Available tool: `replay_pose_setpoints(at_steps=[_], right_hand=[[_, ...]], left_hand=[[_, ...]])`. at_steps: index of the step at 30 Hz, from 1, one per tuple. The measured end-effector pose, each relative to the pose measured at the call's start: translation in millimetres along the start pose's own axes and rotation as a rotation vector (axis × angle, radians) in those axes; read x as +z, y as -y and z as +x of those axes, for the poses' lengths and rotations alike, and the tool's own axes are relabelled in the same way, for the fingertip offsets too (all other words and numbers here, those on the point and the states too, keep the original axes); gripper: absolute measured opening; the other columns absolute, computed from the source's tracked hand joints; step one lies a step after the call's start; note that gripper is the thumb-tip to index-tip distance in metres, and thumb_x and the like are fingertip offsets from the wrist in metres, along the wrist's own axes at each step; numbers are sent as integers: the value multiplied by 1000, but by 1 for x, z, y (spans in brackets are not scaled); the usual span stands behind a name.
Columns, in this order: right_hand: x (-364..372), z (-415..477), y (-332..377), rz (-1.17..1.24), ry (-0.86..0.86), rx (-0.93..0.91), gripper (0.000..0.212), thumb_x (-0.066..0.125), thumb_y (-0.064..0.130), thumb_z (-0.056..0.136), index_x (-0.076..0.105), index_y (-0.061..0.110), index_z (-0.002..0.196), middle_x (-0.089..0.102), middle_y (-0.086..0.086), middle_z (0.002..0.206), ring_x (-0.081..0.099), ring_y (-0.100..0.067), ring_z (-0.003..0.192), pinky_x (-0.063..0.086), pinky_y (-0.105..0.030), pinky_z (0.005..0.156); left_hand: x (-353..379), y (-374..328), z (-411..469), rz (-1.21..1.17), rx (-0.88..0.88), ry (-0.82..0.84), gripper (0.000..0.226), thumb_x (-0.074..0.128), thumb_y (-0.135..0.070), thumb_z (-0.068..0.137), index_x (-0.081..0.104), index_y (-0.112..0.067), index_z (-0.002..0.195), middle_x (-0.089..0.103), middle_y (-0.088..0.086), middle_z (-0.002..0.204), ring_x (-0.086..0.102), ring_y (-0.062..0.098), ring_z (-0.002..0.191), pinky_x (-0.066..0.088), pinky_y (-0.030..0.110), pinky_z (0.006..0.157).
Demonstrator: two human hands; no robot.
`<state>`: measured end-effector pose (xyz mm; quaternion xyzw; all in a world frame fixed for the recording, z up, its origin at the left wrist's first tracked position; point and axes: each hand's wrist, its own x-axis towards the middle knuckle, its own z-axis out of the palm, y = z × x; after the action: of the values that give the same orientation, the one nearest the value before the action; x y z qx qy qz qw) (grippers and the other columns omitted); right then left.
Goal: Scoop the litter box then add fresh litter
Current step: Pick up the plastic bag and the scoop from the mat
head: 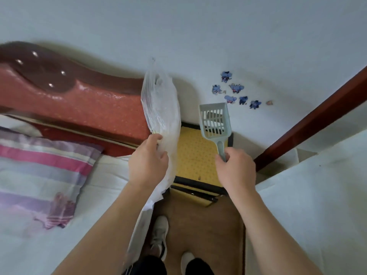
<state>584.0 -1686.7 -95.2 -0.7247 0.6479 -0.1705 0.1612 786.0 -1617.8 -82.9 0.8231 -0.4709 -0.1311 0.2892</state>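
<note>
Head view: left hand (148, 161) fingers clamp blurred bag (160, 108); right hand (236, 169) fingers pinch scoop (216, 135), handle mostly hidden.

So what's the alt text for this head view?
A person's left hand grips a clear plastic bag and the right hand pinches the handle of a pale slotted litter scoop, both above a yellow-topped bedside cabinet. A red headboard stands left; blue stickers dot the white wall.

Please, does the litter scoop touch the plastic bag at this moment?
Apart. The head view shows wall and a yellow surface between the plastic bag, held by the left hand, and the litter scoop, held by the right hand.
</note>
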Motion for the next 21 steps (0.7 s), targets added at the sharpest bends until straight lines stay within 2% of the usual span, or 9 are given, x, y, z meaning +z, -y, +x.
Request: replay_pose_setpoints(at_steps=[6, 9, 12, 14, 19, 21], right_hand=[[-32, -50, 28, 19, 43, -190, 32, 63, 36, 92, 50, 24, 66, 50, 5, 61, 43, -7, 50, 27, -18, 47], [-35, -78, 55, 23, 79, -261, 33, 63, 37, 92, 50, 25, 64, 54, 4, 62, 48, -9, 52, 30, -19, 47], [-33, -114, 89, 24, 118, -353, 30, 62, 37, 93, 53, 24, 67, 54, 5, 67, 47, -6, 56, 28, -19, 48], [-25, -139, 116, 41, 164, -414, 27, 62, 38, 92, 58, 21, 72, 55, 4, 70, 48, -5, 56, 30, -19, 49], [7, -222, 191, 140, 244, -600, 20, 69, 35, 90, 66, 19, 78, 54, 8, 69, 54, -10, 59, 49, -30, 53], [15, -263, 221, 132, 273, -683, 17, 67, 35, 90, 68, 19, 83, 53, 9, 71, 52, -10, 62, 42, -27, 53]], left_hand=[[-56, 12, -81, -27, -146, -139, 44, 63, -20, 92, 49, -23, 134, 65, -2, 119, 61, 13, 101, 44, 23, 75], [-87, 28, -117, -43, -233, -203, 43, 63, -21, 93, 49, -27, 133, 66, -3, 120, 58, 9, 95, 41, 19, 74], [-120, 53, -151, -28, -297, -273, 43, 63, -22, 92, 48, -28, 133, 66, -3, 121, 61, 13, 98, 47, 24, 79], [-143, 73, -176, -31, -350, -326, 44, 62, -22, 92, 48, -27, 134, 66, -2, 122, 63, 18, 104, 46, 25, 80], [-206, 138, -255, 14, -487, -450, 42, 62, -22, 90, 51, -27, 130, 66, -1, 113, 62, 22, 98, 45, 30, 77], [-231, 168, -294, 19, -554, -505, 42, 63, -20, 87, 53, -25, 128, 66, -1, 110, 62, 25, 97, 44, 31, 76]])
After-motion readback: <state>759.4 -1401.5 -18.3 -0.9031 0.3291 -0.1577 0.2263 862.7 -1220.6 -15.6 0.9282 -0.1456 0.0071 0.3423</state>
